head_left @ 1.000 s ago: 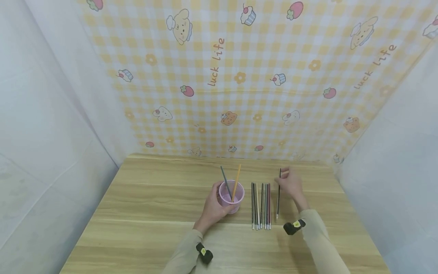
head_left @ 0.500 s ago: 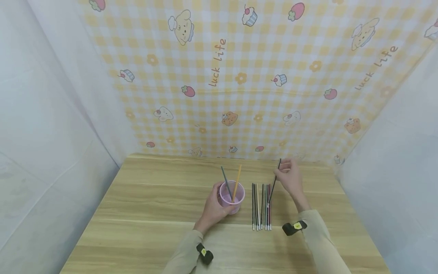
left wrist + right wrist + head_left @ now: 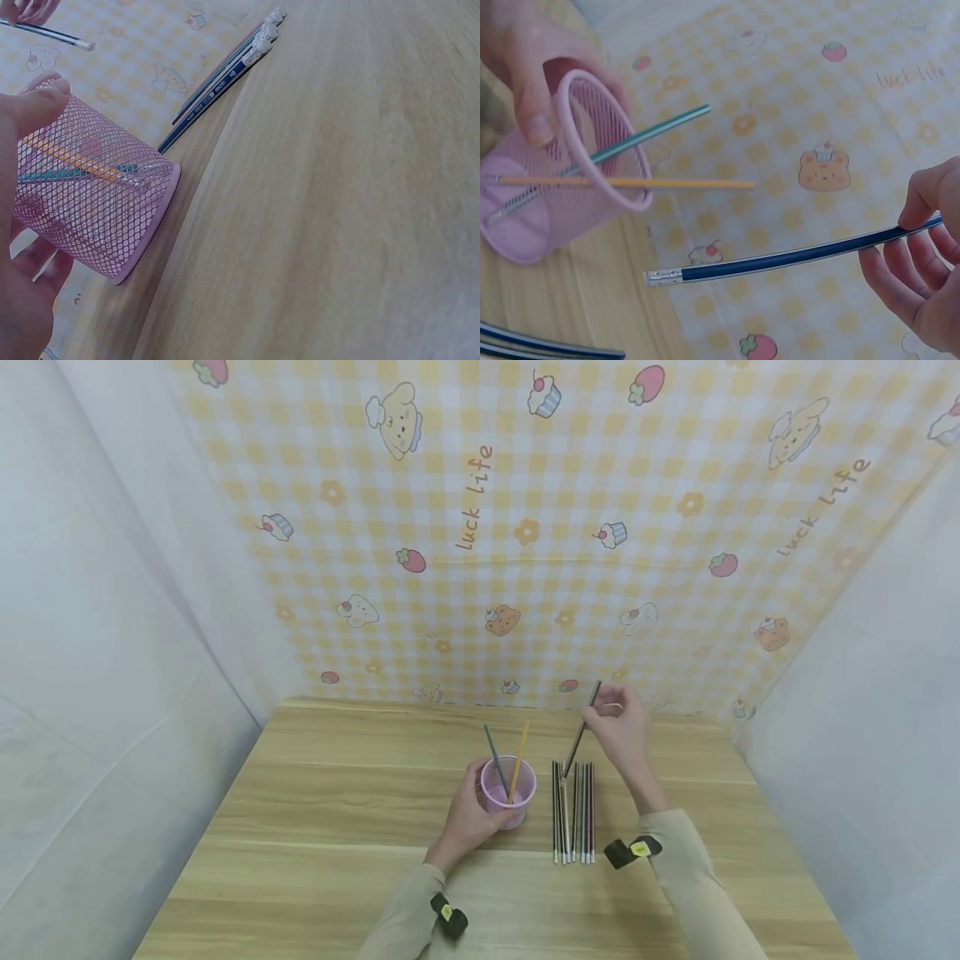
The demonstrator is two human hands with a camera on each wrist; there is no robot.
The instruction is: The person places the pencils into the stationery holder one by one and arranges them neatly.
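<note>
A pink mesh pencil cup [image 3: 504, 814] stands on the table, and my left hand [image 3: 468, 818] grips it from the left side. Inside lean a green pencil [image 3: 664, 135] and a yellow pencil [image 3: 697, 183], eraser ends down. My right hand [image 3: 622, 727] pinches a dark blue striped pencil [image 3: 780, 258] between thumb and fingers. That pencil slants in the air, its white eraser end pointing down toward the cup's side, apart from the cup. Below it, several pencils [image 3: 583, 814] lie side by side on the table, right of the cup, their erasers toward me.
The wooden table [image 3: 330, 877] ends at the back against a yellow checked cloth [image 3: 450, 610] with cartoon prints. White curtains [image 3: 112, 610] hang at both sides. Each sleeve carries a black wrist camera [image 3: 450, 917].
My right hand has lifted the dark pencil from the table right of the row and carried it left and up, over the row. My left hand and the cup have stayed in place.
</note>
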